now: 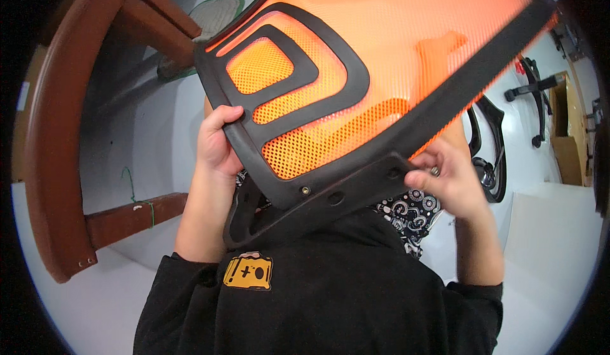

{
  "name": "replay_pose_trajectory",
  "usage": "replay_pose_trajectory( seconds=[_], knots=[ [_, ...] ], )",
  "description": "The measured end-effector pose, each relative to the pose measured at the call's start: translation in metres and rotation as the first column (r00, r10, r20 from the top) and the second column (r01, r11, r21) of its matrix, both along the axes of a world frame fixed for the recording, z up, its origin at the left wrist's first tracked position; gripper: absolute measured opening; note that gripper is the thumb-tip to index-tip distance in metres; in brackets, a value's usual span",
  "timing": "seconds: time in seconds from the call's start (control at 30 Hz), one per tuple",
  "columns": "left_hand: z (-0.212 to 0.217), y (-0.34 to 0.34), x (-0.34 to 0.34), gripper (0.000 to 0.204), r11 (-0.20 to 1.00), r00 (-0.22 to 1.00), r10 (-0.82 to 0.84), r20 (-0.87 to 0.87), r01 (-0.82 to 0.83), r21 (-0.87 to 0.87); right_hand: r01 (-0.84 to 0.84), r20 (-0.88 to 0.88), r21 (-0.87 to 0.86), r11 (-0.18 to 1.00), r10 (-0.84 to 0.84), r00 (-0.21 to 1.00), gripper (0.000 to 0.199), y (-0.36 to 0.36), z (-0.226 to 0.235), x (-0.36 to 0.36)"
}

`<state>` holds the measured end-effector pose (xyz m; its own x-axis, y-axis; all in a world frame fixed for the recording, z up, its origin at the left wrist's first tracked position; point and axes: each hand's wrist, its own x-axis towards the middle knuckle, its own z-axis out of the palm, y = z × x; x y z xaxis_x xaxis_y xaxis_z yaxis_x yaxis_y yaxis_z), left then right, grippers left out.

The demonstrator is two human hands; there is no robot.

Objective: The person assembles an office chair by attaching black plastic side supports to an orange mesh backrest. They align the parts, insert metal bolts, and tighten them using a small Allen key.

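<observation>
An office chair backrest (394, 43) of orange mesh in a black frame lies tilted across my lap, reaching up and to the right. My left hand (219, 140) grips the lower-left edge of its frame, thumb on top and fingers behind. Along the frame's lower edge, by my torso, runs a black bracket (356, 180) with round holes. A small brass-coloured threaded hole (305, 190) shows in the frame just above it. My right hand (445, 176) closes on the bracket's right end, thumb in front; its other fingers are partly hidden behind.
To the left stands a reddish-brown wooden furniture frame (70, 132) with a crossbar (136, 218). On the floor at right are a black chair base (537, 91), curved black parts (492, 126) and a cardboard box (569, 132). A pale panel or box (540, 228) sits beside my right arm.
</observation>
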<state>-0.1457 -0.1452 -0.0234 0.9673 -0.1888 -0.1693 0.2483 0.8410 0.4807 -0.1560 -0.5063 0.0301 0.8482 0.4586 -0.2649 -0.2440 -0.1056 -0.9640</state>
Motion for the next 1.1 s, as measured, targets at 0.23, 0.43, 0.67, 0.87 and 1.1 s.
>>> replay_pose_trajectory(
  seconds=[0.23,0.43,0.67,0.87,1.1],
  knots=[
    [-0.008,-0.01,-0.029,0.052,0.994,0.986,0.112,-0.12,-0.113,-0.006,-0.251,-0.122,-0.191,0.949,0.231,0.965,0.042,0.005,0.038,0.08],
    [-0.023,-0.001,-0.023,0.052,0.99,0.991,0.126,-0.052,-0.122,0.076,-0.266,-0.166,-0.206,0.942,0.235,0.958,0.028,0.017,0.027,0.098],
    [-0.014,0.018,0.0,0.047,0.97,0.968,0.105,-0.227,-0.049,0.239,-0.231,-0.366,-0.115,0.966,0.175,0.914,0.027,0.01,0.001,0.071],
    [-0.007,0.011,0.02,0.049,0.893,0.961,0.027,-0.274,0.1,0.439,-0.312,-0.116,-0.244,0.918,0.292,0.949,0.024,0.009,-0.03,0.052],
    [-0.001,0.003,0.038,0.052,0.649,0.988,0.11,-0.106,0.009,0.76,-0.239,0.077,-0.366,0.9,0.285,0.956,0.024,0.008,-0.026,0.011]
  ],
)
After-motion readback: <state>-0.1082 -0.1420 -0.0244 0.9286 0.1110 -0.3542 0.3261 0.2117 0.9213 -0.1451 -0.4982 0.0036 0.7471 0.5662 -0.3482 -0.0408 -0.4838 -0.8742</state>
